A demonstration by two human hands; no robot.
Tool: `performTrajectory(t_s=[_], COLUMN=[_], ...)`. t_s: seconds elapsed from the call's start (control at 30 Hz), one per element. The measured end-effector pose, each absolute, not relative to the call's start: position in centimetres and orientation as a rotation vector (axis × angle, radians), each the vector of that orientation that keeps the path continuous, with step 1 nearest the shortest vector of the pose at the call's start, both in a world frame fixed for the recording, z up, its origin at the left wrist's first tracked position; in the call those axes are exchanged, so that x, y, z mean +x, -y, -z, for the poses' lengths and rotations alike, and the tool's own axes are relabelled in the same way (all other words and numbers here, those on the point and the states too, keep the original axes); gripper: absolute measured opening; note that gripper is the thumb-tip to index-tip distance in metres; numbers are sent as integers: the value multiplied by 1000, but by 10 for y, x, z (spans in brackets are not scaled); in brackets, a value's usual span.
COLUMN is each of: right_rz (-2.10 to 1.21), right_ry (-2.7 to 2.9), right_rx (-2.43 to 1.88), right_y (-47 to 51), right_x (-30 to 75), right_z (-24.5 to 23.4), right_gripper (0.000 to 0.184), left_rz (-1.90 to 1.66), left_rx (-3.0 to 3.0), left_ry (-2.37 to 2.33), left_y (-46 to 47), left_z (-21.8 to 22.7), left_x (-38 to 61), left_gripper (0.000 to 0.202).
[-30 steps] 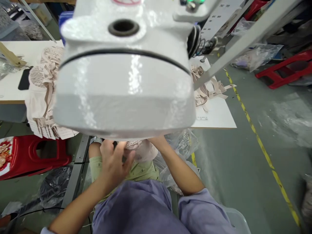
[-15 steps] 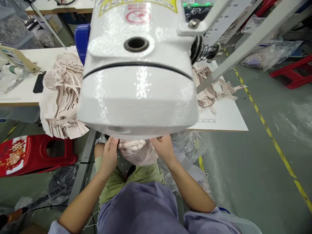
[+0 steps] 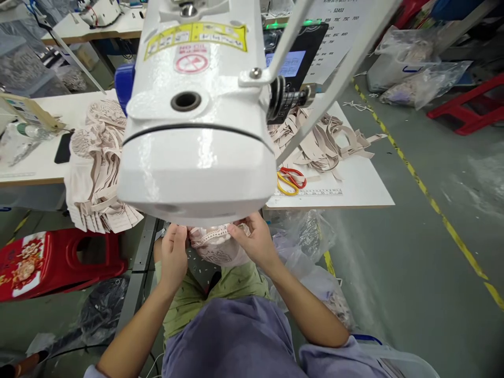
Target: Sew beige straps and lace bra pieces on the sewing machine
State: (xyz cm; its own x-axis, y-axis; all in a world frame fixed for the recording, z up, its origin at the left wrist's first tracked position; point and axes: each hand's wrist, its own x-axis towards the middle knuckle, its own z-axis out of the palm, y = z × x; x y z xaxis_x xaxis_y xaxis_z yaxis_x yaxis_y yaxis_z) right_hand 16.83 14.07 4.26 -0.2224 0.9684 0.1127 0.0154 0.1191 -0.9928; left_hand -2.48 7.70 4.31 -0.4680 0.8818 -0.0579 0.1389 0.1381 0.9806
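Note:
Just under the front of a white sewing machine (image 3: pixel 197 168), a pale pink lace bra (image 3: pixel 220 249) hangs down over my lap. At its left edge my left hand (image 3: pixel 175 252) pinches the fabric with fingers pressed together. On the right side my right hand (image 3: pixel 254 239) grips the lace, thumb lying over its trimmed edge. The machine head hides the needle area and the far part of the bra.
Left, a pile of beige lace bra pieces (image 3: pixel 100 168) overhangs the table. Right, beige straps (image 3: pixel 318 139) and scissors (image 3: pixel 290 181) lie on the white tabletop. A red stool (image 3: pixel 86 262) stands at lower left, plastic bags (image 3: pixel 303 236) at right.
My view has shifted, so the machine sits further left and the scissors and control screen now show. My right thumb has moved onto the lace edge. Both hands stay at the bra.

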Motion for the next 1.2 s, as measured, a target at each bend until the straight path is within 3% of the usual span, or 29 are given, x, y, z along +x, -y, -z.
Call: performTrajectory(t_s=[0.17,0.43,0.7,1.0,1.13,1.2], right_rz=[-1255,-1238,-1559,-1685,-1695,-1635], right_ry=[1467,1560,1392,1282,1420,1570], right_rx=[-1054,-1196,-1070,-1060,-1054,-1039], right_y=[-139,-133,-114,-78,-64,-56], right_x=[168,163,184,205,197,189], right_z=[-52,-59,-60,-63,-67,-64], right_gripper=[26,45,26,27,25,24], left_rz=[-1434,-1433,-1252,-1009,-849,-826], left_rx=[1020,981,1085,1091,945,824], left_ry=[-1724,-1614,-1505,-1400,-1200,-1099], left_y=[-78,-77,-46,-33,-37,-36], left_z=[-55,-64,-69,-77,-80,-84], left_x=[-21,-23,-11,-7,-2,1], left_gripper=[39,36,41,46,59,55])
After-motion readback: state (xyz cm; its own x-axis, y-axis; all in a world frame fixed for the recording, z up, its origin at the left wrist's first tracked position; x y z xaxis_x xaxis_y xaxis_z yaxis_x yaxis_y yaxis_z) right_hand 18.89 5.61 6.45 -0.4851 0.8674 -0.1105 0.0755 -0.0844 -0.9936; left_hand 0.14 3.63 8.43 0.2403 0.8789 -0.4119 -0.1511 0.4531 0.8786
